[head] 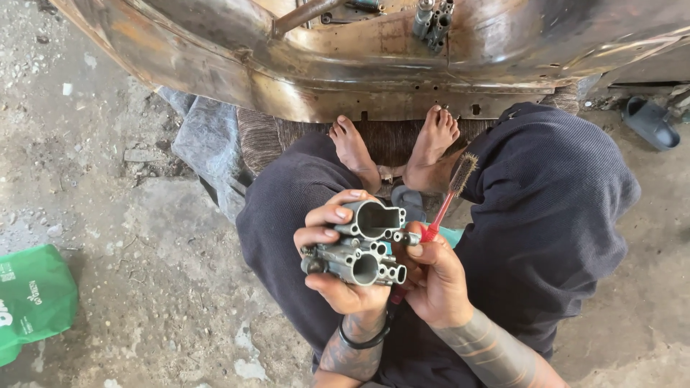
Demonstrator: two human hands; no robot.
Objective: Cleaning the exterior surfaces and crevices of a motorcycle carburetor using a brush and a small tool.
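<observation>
Overhead, a grey metal carburetor body (361, 248) sits above the lap of a seated person, whose left hand (338, 266) wraps its fingers closed around the casting. Beside it, the right hand (433, 284) pinches a red-handled brush (444, 207), bristles raised clear of the part. Bare feet (394, 147) rest below rusty curved sheet metal (359, 65); a green bag (32, 298) lies on concrete.

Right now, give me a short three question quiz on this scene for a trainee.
1. True or false: the left hand holds the grey metal carburettor body.
2. What does the right hand hold? A a wrench; B a red-handled brush; C a rag.
3. What lies on the ground at far left?

Key: 1 true. 2 B. 3 A green bag.
</observation>
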